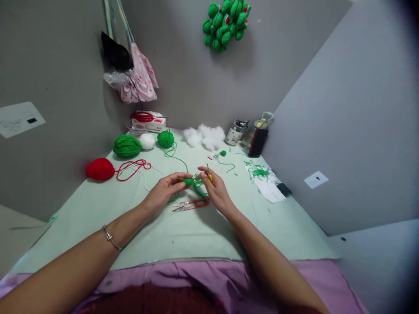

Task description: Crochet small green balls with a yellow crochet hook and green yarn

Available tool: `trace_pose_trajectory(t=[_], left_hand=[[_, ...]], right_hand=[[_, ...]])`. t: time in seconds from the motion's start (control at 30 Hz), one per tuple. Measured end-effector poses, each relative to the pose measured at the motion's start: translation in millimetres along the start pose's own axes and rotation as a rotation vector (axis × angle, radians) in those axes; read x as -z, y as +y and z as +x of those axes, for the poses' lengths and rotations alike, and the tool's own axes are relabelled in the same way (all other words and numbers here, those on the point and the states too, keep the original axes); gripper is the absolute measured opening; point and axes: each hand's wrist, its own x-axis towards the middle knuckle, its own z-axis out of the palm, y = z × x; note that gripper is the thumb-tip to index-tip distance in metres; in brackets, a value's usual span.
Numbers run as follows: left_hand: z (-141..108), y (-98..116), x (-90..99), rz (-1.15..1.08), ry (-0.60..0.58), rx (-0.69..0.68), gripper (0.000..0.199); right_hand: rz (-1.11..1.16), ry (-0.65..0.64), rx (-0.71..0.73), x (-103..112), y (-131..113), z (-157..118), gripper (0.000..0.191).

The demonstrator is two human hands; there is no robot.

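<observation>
My left hand (165, 190) pinches a small green crocheted piece (187, 182) between thumb and fingers. Close beside it, my right hand (214, 189) is closed around a crochet hook (210, 176) with a yellow grip, its shaft pointing up. Green yarn runs between the two hands, and a strand leads back to a small green yarn ball (166, 138). Just below the hands lies a pair of thread snips (190, 205) with red handles, blades to the left. The hook's tip is too small to make out against the yarn.
At the left are a red yarn ball (100, 169), a larger green one (127, 146) and a white one (147, 141). White stuffing (205, 137), a tin (235, 134), a bottle (250, 133) and a phone (258, 142) stand behind. Green scraps (261, 172) lie on white paper, right.
</observation>
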Motion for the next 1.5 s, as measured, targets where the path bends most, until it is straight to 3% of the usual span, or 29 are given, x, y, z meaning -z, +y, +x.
trace_pose_trajectory(t=[0.2, 0.37, 0.6, 0.8, 0.93, 1.2, 1.33, 1.5], left_hand=[[1, -3, 3.6, 0.06, 0.043, -0.015, 0.039], [-1, 0, 0.2, 0.113, 0.033, 0.005, 0.042], [-4, 2, -1.3, 0.11, 0.038, -0.007, 0.047], [-4, -13, -4.7, 0.116, 0.086, -0.014, 0.046], [-2, -11, -8.2, 0.094, 0.114, -0.026, 0.042], [-4, 5, -2.3, -0.012, 0.024, 0.064, 0.036], [-4, 7, 0.2, -0.074, -0.023, 0.12, 0.029], [-4, 12, -0.6, -0.144, -0.117, 0.199, 0.02]], right_hand=[[0.06, -0.188, 0.005, -5, -4, -1, 0.038], [0.065, -0.165, 0.018, -13, 4, 0, 0.03], [0.05, -0.203, 0.08, -8, -2, 0, 0.026], [-0.038, -0.079, 0.068, -22, 7, -5, 0.014], [-0.049, -0.02, 0.058, -28, 10, -1, 0.018], [0.102, -0.185, 0.042, -10, -5, 2, 0.042], [0.146, -0.224, 0.018, -8, -6, 0, 0.034], [0.194, -0.29, 0.018, 0, -10, 2, 0.039]])
